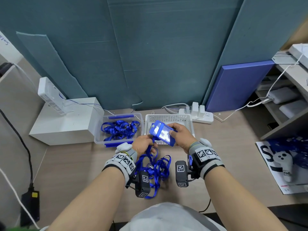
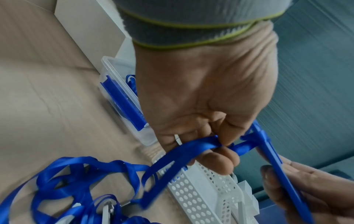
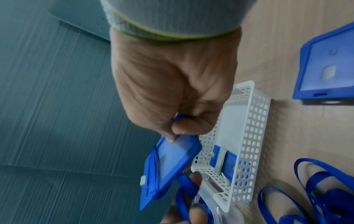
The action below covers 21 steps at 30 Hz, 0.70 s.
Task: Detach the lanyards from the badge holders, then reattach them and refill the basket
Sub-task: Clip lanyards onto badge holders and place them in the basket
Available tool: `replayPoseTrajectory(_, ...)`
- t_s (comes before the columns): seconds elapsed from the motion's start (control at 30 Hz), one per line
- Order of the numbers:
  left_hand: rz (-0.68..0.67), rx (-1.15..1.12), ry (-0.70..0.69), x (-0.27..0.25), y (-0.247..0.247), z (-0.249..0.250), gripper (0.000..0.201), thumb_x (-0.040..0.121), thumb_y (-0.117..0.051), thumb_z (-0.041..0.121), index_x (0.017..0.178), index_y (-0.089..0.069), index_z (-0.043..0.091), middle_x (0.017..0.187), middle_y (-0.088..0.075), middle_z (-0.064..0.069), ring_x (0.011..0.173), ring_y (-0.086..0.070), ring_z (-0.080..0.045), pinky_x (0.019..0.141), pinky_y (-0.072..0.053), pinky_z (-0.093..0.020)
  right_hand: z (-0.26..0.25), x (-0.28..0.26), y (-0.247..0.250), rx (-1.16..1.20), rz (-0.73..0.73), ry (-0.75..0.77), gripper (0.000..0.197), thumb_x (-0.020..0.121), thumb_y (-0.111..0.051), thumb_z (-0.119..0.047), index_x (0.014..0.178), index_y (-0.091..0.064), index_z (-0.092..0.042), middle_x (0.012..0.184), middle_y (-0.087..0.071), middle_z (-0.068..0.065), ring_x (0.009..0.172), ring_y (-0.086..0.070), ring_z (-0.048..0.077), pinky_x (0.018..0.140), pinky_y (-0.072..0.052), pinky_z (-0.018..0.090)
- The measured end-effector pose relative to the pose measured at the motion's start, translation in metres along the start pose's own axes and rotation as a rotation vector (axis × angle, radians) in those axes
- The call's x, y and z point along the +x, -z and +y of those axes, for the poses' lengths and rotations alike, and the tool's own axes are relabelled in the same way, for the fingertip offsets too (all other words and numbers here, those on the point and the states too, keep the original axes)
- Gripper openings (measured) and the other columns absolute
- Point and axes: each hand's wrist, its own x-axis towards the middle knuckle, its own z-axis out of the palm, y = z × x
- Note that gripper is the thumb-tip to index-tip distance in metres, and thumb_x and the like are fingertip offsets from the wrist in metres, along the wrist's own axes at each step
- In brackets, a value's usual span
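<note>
Looking down from the head view, we see our right hand (image 1: 180,135) gripping a blue badge holder (image 1: 162,132) above the white basket (image 1: 168,117), while our left hand (image 1: 144,145) pinches its lanyard (image 1: 154,165), which trails onto the worktop (image 1: 75,164). At the left wrist, fingers (image 2: 220,157) curl round the ribbon. At the right wrist, thumb and fingers clamp the holder's edge.

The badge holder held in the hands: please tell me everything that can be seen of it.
The badge holder is a blue, soft-looking plastic frame around a clear glossy window, with a slot at one end. It is held tilted in the air above the white basket. The right hand pinches its far end; the left hand grips the blue lanyard at its slotted end.
</note>
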Motion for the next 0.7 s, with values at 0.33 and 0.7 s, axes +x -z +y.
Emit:
replayPoseTrajectory(0.33,-0.16,0.131,-0.096,-0.003,-0.001,-0.008,0.017,0.091,-0.069,0.013,0.075,-0.074,0.01,0.076,-0.062,-0.018,0.054,-0.054,-0.019,0.062,-0.05,-0.03,0.012,0.005,0.001,-0.227,0.107,0.012,0.025,0.094,-0.046,-0.006,0.097,-0.062,-0.024,0.095,-0.066,0.008,0.081,-0.069,0.036,0.063,-0.062,0.054)
replayPoseTrajectory(0.7,-0.021,0.156,-0.316,-0.004,0.006,0.0,0.024,0.098,-0.061,0.025,0.104,-0.079,0.01,0.12,-0.068,0.004,0.112,-0.059,0.0,0.087,-0.039,-0.003,0.013,-0.003,-0.004,-0.428,-0.17,0.021,0.045,0.093,-0.047,-0.001,0.115,-0.075,-0.029,0.089,-0.066,0.0,0.072,-0.054,0.022,0.054,-0.046,0.022)
